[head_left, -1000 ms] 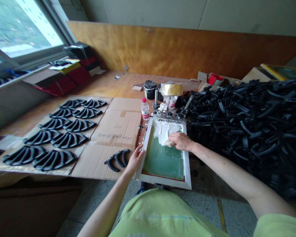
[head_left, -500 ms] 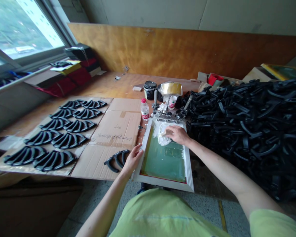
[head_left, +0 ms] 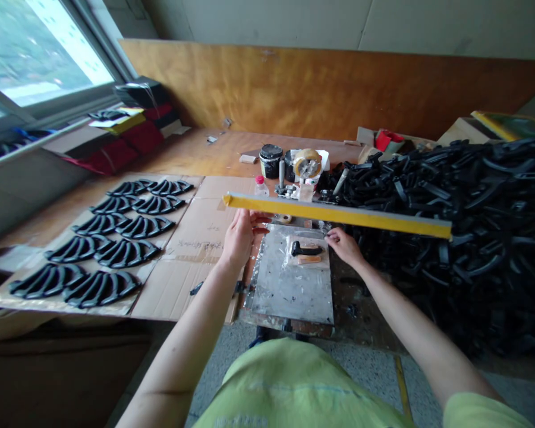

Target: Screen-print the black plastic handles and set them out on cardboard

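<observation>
The curved black plastic part (head_left: 307,251) atop the grey metal plate (head_left: 289,291) looks light, stiff, best pinched mid-length. Left hand (head_left: 239,239) at the raised yellow-edged frame (head_left: 339,214), right hand (head_left: 345,245) beside the plate: fingers bent, grasp unclear.

Both arms (head_left: 182,333) reach forward, left hand (head_left: 241,235) upright, right hand (head_left: 345,246) with fingers (head_left: 333,236) bent inward

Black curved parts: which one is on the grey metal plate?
The single black part beside the orange strip, toward the far end of the plate; the others lie off it.
</observation>
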Available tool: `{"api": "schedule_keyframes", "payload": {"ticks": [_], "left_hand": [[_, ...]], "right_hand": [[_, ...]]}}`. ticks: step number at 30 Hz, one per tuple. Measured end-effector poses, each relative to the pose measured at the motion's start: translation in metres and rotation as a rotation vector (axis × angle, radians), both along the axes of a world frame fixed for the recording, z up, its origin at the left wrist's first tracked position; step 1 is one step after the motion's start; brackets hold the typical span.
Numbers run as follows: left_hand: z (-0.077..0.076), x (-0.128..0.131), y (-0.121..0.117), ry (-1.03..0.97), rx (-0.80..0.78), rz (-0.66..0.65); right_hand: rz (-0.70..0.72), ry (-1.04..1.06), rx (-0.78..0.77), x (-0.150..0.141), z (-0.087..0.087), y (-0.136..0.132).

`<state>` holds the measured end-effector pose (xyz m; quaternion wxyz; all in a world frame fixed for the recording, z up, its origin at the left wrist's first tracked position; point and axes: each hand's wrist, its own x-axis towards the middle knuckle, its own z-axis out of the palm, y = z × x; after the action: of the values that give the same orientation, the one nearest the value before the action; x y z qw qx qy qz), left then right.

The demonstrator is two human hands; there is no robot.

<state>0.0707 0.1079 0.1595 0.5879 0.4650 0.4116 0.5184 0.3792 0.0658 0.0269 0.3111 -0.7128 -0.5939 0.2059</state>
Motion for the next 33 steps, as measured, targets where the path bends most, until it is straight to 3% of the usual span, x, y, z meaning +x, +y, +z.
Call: {"api": "schedule_keyframes", "payload": {"ticks": [2,4,9,12,14,17,18,21,24,28,30,33], "left_hand": [[-0.006,0.005,0.001,-0.068,-0.039,0.019],[-0.024,0.008,-0.012,-0.101,-0.143,0.0],[-0.086,0.018,-0.077,-0.017,-0.619,-0.37],[-0.113,-0.001,-0.102,-0.011,-0.681,-0.274],[-0.131,-0.036,-0.107,0.092,-0.661,-0.12],[-0.164,-0.112,-0.109,0.356,-0.582,0.208],[-0.176,-0.138,-0.11,0.48,-0.585,0.306],[-0.202,-0.195,-0.115,0.786,-0.695,0.38],[-0.215,-0.212,-0.11,1.002,-0.759,0.212],[-0.217,-0.209,-0.09,1.122,-0.751,0.046],[-0.214,-0.211,-0.082,1.12,-0.765,0.017],[-0.203,-0.216,-0.071,1.167,-0.794,-0.049]], "right_hand": [[0.163,-0.157,0.018,-0.021,-0.014,-0.011],[0.272,-0.303,0.059,-0.041,-0.016,-0.017],[0.326,-0.338,0.215,-0.104,0.014,-0.048],[0.497,-0.276,0.215,-0.13,0.026,-0.072],[0.391,-0.22,0.084,-0.117,0.024,-0.082],[-0.07,-0.272,-0.252,-0.054,0.001,-0.092],[-0.163,-0.299,-0.345,-0.03,-0.01,-0.095],[-0.294,-0.305,-0.513,0.025,-0.042,-0.107],[-0.398,-0.298,-0.508,0.036,-0.057,-0.118],[-0.488,-0.334,-0.305,0.012,-0.045,-0.117],[-0.397,-0.362,-0.16,-0.005,-0.034,-0.107],[-0.099,-0.429,0.045,-0.029,-0.021,-0.082]]}}
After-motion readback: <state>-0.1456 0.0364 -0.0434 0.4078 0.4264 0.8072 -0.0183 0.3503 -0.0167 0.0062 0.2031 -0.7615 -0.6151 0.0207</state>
